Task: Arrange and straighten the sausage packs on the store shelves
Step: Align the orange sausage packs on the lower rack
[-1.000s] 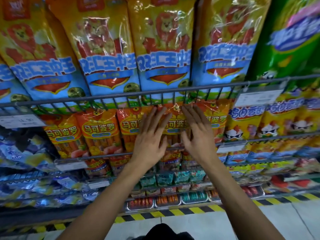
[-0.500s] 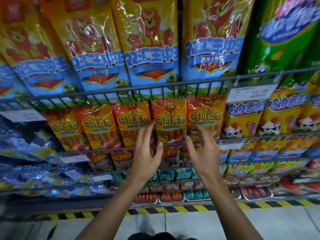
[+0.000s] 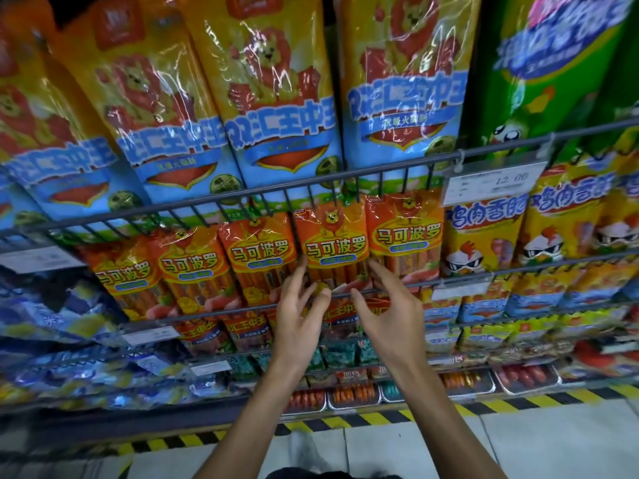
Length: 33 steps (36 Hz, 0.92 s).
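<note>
Five small orange sausage packs [image 3: 332, 247] stood in a row across the middle of the head view, behind the thin wire rail [image 3: 242, 307] of their shelf, and both hands had dropped to the lower edge of the fourth pack from the left. A second earlier the palms had lain flat and high on the pack fronts, covering the printed labels; by this moment they had slid down and drawn slightly back, so the labels showed in full.

The left hand [image 3: 299, 314] sat just below centre of the frame, fingers loosely bent, fingertips touching the bottom of that fourth pack near the rail, clasping nothing. The right hand [image 3: 387, 316], just right of centre, was likewise relaxed, thumb out, fingertips near the seam between the fourth and fifth packs; whether they touched the film could not be told.

Judged from that, the pressing stroke looked finished: the two right-hand packs stood upright and close together, while the three toward the left of the frame leaned and overlapped, probably needing attention next. Large yellow-and-blue packs [image 3: 283, 133] filled the upper frame, and a price tag [image 3: 491, 183] hung at upper right.
</note>
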Each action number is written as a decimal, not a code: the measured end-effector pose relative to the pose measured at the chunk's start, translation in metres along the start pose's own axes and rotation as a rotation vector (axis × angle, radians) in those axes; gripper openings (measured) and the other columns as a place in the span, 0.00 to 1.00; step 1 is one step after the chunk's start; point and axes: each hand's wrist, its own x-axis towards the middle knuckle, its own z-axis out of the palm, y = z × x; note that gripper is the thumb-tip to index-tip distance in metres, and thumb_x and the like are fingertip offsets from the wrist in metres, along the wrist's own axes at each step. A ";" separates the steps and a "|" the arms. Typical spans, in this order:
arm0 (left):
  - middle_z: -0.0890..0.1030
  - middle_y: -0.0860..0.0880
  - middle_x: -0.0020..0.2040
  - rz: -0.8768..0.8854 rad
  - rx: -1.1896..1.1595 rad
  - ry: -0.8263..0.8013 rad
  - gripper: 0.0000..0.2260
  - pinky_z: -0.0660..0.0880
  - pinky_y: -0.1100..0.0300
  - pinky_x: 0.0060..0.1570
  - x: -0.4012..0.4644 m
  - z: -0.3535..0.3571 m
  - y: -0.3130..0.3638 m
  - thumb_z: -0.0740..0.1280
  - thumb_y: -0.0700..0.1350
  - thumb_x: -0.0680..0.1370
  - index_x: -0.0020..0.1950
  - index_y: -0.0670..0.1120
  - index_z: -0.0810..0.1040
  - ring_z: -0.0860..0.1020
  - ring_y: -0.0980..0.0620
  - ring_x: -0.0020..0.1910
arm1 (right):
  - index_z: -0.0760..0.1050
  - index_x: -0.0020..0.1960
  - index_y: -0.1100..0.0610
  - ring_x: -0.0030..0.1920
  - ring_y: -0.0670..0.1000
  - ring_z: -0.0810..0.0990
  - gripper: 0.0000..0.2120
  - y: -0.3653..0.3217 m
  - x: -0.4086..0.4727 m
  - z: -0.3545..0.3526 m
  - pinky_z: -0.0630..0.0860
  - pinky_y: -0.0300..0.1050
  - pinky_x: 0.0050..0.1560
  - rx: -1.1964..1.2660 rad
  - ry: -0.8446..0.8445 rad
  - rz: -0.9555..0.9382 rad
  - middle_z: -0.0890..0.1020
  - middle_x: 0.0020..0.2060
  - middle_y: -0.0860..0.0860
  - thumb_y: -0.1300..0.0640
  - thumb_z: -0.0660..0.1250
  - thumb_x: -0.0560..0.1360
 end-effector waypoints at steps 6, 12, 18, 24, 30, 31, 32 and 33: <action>0.62 0.57 0.80 0.016 -0.051 0.021 0.28 0.72 0.75 0.57 -0.002 0.002 -0.002 0.67 0.46 0.82 0.80 0.56 0.62 0.72 0.69 0.65 | 0.74 0.73 0.53 0.71 0.46 0.73 0.25 0.003 -0.004 0.007 0.74 0.47 0.69 0.041 0.018 -0.018 0.77 0.70 0.48 0.48 0.71 0.77; 0.58 0.71 0.73 0.068 0.133 0.020 0.30 0.67 0.59 0.70 -0.004 0.006 -0.003 0.66 0.48 0.83 0.81 0.59 0.56 0.65 0.56 0.76 | 0.71 0.75 0.50 0.73 0.38 0.65 0.27 0.011 -0.006 0.009 0.66 0.37 0.70 -0.050 -0.060 -0.035 0.70 0.75 0.45 0.47 0.71 0.78; 0.60 0.58 0.75 0.220 0.374 0.081 0.27 0.63 0.77 0.63 -0.009 0.001 -0.014 0.66 0.47 0.82 0.79 0.62 0.62 0.65 0.54 0.75 | 0.69 0.76 0.49 0.75 0.39 0.64 0.25 0.024 -0.015 0.002 0.77 0.48 0.65 -0.008 -0.111 -0.088 0.67 0.75 0.39 0.51 0.68 0.80; 0.64 0.56 0.75 0.369 0.564 0.036 0.25 0.59 0.70 0.71 -0.016 -0.018 -0.024 0.66 0.42 0.83 0.78 0.56 0.67 0.61 0.59 0.76 | 0.68 0.76 0.49 0.77 0.37 0.58 0.25 0.034 -0.030 -0.003 0.59 0.38 0.77 -0.047 -0.086 -0.067 0.66 0.74 0.37 0.53 0.68 0.81; 0.65 0.58 0.76 0.490 0.647 -0.155 0.23 0.51 0.71 0.74 -0.007 -0.022 -0.022 0.64 0.42 0.84 0.78 0.55 0.68 0.61 0.56 0.78 | 0.68 0.77 0.52 0.78 0.42 0.60 0.25 0.032 -0.024 -0.016 0.57 0.37 0.77 -0.080 0.024 -0.098 0.68 0.75 0.42 0.55 0.68 0.81; 0.65 0.58 0.77 0.521 0.651 -0.182 0.23 0.52 0.68 0.75 -0.004 -0.020 -0.021 0.64 0.41 0.83 0.78 0.54 0.68 0.61 0.55 0.78 | 0.67 0.77 0.51 0.78 0.43 0.61 0.25 0.031 -0.021 -0.021 0.57 0.36 0.76 -0.088 0.054 -0.097 0.68 0.75 0.43 0.55 0.68 0.81; 0.65 0.58 0.77 0.551 0.651 -0.211 0.23 0.54 0.65 0.77 -0.001 -0.018 -0.020 0.64 0.40 0.83 0.78 0.54 0.68 0.61 0.54 0.78 | 0.67 0.77 0.51 0.78 0.43 0.61 0.26 0.031 -0.018 -0.027 0.57 0.36 0.76 -0.092 0.087 -0.086 0.68 0.75 0.43 0.56 0.68 0.81; 0.65 0.58 0.78 0.583 0.647 -0.237 0.24 0.56 0.61 0.78 0.002 -0.015 -0.018 0.65 0.40 0.83 0.78 0.54 0.68 0.61 0.54 0.79 | 0.66 0.77 0.52 0.78 0.43 0.61 0.26 0.032 -0.015 -0.032 0.58 0.37 0.76 -0.098 0.118 -0.068 0.67 0.76 0.44 0.56 0.68 0.81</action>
